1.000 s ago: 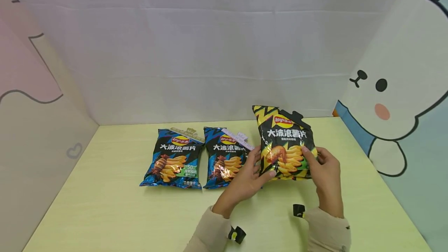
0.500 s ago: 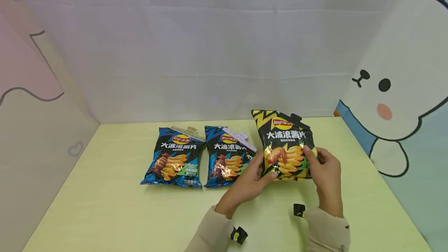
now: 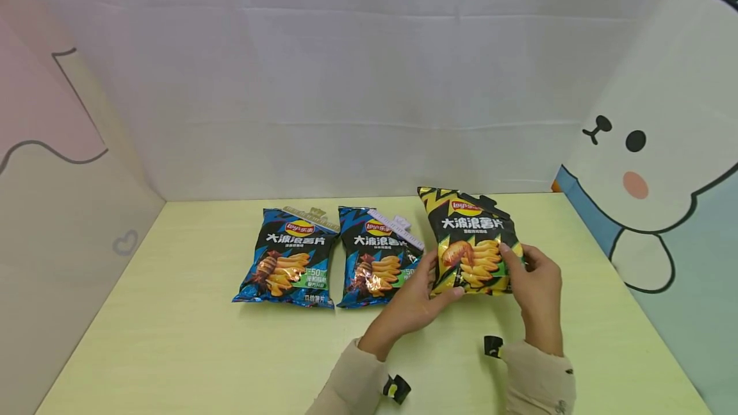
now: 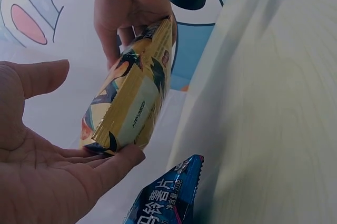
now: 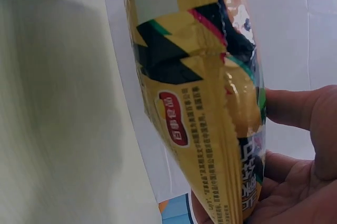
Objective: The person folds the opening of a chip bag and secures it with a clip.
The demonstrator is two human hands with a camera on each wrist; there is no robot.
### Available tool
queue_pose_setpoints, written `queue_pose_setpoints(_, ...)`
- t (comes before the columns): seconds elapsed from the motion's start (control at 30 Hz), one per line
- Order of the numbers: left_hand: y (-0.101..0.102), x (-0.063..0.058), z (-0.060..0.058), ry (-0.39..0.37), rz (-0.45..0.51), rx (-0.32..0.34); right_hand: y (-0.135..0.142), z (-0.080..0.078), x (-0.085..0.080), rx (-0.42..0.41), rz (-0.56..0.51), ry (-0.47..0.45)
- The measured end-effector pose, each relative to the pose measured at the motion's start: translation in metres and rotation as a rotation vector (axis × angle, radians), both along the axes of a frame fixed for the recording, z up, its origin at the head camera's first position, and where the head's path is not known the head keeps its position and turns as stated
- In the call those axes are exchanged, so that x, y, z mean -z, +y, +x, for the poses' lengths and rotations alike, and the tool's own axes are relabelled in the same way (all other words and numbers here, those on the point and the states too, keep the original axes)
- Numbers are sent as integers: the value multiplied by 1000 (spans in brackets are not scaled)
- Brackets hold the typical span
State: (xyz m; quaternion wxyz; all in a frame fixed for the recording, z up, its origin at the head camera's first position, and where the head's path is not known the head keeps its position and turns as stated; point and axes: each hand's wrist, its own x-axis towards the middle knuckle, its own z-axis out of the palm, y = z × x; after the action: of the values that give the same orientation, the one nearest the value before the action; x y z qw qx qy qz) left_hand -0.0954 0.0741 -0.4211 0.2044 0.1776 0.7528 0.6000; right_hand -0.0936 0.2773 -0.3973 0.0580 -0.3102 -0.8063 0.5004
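A yellow-and-black bag of potato chips (image 3: 461, 235), with a black clip (image 3: 487, 205) across its top right corner, leans back at the right. My right hand (image 3: 536, 290) grips its right side, thumb on the front and fingers behind. My left hand (image 3: 412, 303) touches the lower left corner with nearly straight fingers; in the left wrist view the left thumb (image 4: 47, 77) stands away from the bag. The bag's bottom edge and back show in the right wrist view. Left of it lies a blue bag of potato chips (image 3: 371, 261) with a white clip (image 3: 398, 229).
Farther left another blue bag of potato chips (image 3: 285, 261) carries a gold-coloured clip (image 3: 311, 218). The bags are on a pale yellow table (image 3: 190, 351). Behind stands a white backdrop (image 3: 346, 82), with a printed cartoon panel (image 3: 680, 146) at the right.
The top of the yellow-and-black bag has sunk, so the bag leans farther back. My left hand has shifted slightly right and down; the right hand has hardly moved.
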Motion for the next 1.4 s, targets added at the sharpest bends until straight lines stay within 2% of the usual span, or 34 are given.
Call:
queue_pose_setpoints(0.4, 4, 4, 1, 57, -20, 27, -1, -3, 5, 8, -14, -17)
queue_pose_setpoints(0.6, 3, 5, 2, 24, -52, 3, -2, -5, 6, -4, 6, -22)
queue_pose_setpoints(0.9, 8, 7, 5, -19, -6, -11, 1, -6, 9, -7, 42, -49)
queue_pose_setpoints(1.17, 10, 11, 7, -19, -98, -7, 1, -7, 14, -16, 43, -71)
queue_pose_setpoints(1.4, 10, 16, 7, -17, -107, 20, 1, -8, 20, -27, 42, -66)
